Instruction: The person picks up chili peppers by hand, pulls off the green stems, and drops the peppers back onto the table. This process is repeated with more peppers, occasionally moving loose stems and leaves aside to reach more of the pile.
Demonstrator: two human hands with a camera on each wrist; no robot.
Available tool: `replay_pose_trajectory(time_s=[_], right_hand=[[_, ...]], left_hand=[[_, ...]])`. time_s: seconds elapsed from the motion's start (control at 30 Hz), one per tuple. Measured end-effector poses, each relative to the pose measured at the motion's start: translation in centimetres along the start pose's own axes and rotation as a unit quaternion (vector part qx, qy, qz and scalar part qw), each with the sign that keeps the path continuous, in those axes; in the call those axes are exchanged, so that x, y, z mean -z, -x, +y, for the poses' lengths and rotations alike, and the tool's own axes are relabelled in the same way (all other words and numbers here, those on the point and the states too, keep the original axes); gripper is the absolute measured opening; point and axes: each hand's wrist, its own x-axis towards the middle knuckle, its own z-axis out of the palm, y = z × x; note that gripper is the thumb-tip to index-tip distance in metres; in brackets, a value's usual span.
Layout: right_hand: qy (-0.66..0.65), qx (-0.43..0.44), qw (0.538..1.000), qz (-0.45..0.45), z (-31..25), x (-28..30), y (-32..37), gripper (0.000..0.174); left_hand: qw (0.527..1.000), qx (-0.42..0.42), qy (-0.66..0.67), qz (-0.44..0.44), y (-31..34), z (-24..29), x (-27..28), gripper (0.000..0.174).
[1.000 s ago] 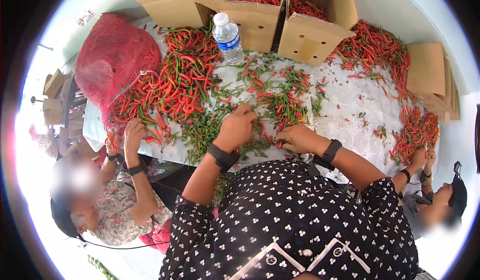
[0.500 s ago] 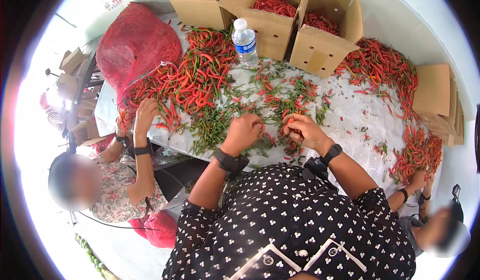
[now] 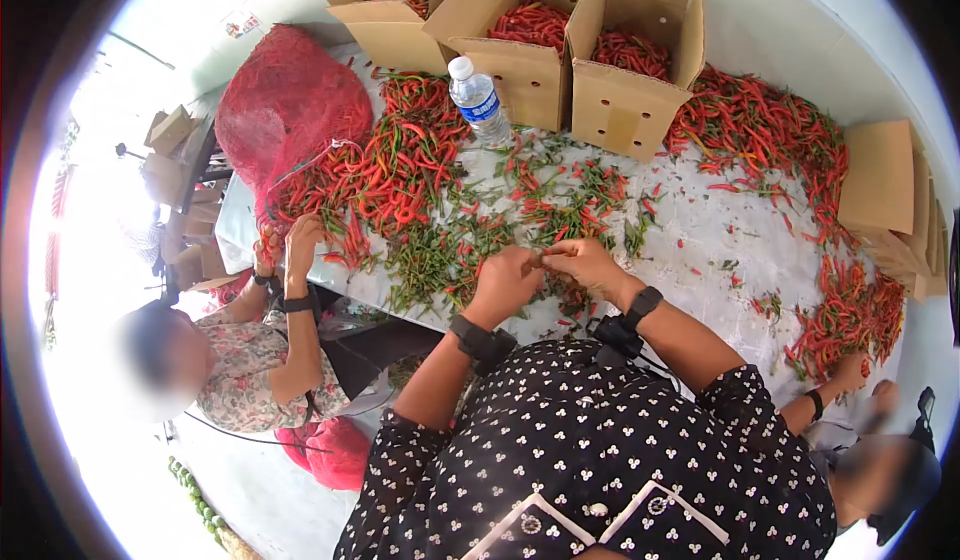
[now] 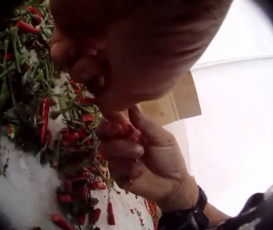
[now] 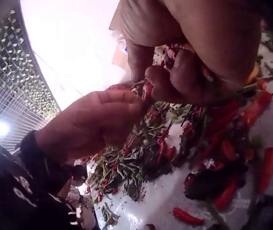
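My left hand [image 3: 508, 282] and right hand [image 3: 592, 268] meet at the fingertips over the near side of the table. Between them, in the right wrist view, the left fingers pinch a small red chili pepper [image 5: 147, 91]. Red chili pieces [image 4: 128, 133] show in the curled fingers of the right hand in the left wrist view. Below lie green stems [image 3: 425, 265] and a mixed heap of red chilies and stems [image 3: 570, 210]. Loose red chilies [image 5: 187, 216] are scattered on the white table cover beneath the right hand.
Cardboard boxes of red chilies [image 3: 625, 110] line the back, with a water bottle [image 3: 480, 105] before them. A red mesh bag [image 3: 290, 100] and chili pile [image 3: 400, 175] lie left; another pile [image 3: 775, 135] lies right. People work at both sides, one with hands [image 3: 300, 245] near the bag.
My right hand has risen from the heap with a bit of red chili, and both hands have come together from apart. The head view has shifted a little.
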Motion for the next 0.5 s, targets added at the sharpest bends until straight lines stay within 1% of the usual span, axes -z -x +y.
replay_pose_trajectory(time_s=[0.03,0.07,0.1,0.13,0.17,0.2,0.23,0.27,0.3,0.33,0.4,0.43,0.47,0.5], right_hand=[[-0.002,0.0,1.0,-0.004,0.1,0.0,-0.2,0.025],[0.011,0.021,0.999,0.021,0.2,-0.1,-0.3,0.023],[0.024,0.041,0.998,0.046,0.5,0.0,-0.5,0.022],[0.022,0.04,0.998,0.042,0.8,0.3,-0.6,0.022],[0.073,0.067,0.995,0.024,0.9,0.8,-0.8,0.022],[0.122,0.093,0.988,0.008,0.9,1.1,-0.8,0.023],[0.119,0.091,0.989,0.007,1.1,1.2,-0.8,0.023],[0.162,0.098,0.982,-0.013,1.3,1.2,-0.8,0.024],[0.204,0.105,0.973,-0.033,1.2,1.0,-0.8,0.026],[0.199,0.103,0.974,-0.033,1.1,1.0,-0.7,0.026],[0.271,0.139,0.95,-0.075,0.5,1.1,-0.4,0.028],[0.252,0.107,0.958,-0.088,0.1,1.1,0.1,0.026],[0.251,0.107,0.958,-0.09,-0.4,1.1,0.7,0.026],[0.261,0.147,0.948,-0.111,-0.8,1.0,1.2,0.024]], left_hand=[[1.0,-0.013,-0.004,0.001,0.0,0.7,0.1,0.014],[1.0,-0.01,-0.007,0.001,0.0,1.1,0.1,0.014],[0.998,0.037,0.046,0.019,0.0,1.4,0.0,0.015],[0.991,0.084,0.099,0.037,0.1,1.6,-0.1,0.016],[0.991,0.087,0.096,0.036,0.0,1.8,-0.1,0.016],[0.993,0.065,0.074,0.066,-0.1,1.9,-0.1,0.016],[0.993,0.042,0.053,0.095,-0.3,2.0,-0.2,0.016],[0.993,0.044,0.051,0.092,-0.3,2.2,-0.3,0.016],[0.99,0.066,0.116,0.045,-0.3,2.4,-0.4,0.015],[0.98,0.089,0.18,-0.003,-0.2,2.5,-0.6,0.015],[0.984,0.08,0.158,-0.001,-0.2,2.2,-0.9,0.014],[0.977,0.111,0.183,-0.014,-0.3,2.1,-0.8,0.016],[0.968,0.141,0.208,-0.024,-0.3,2.1,-0.8,0.021],[0.942,0.194,0.272,-0.016,-0.2,2.1,-0.9,0.028]])
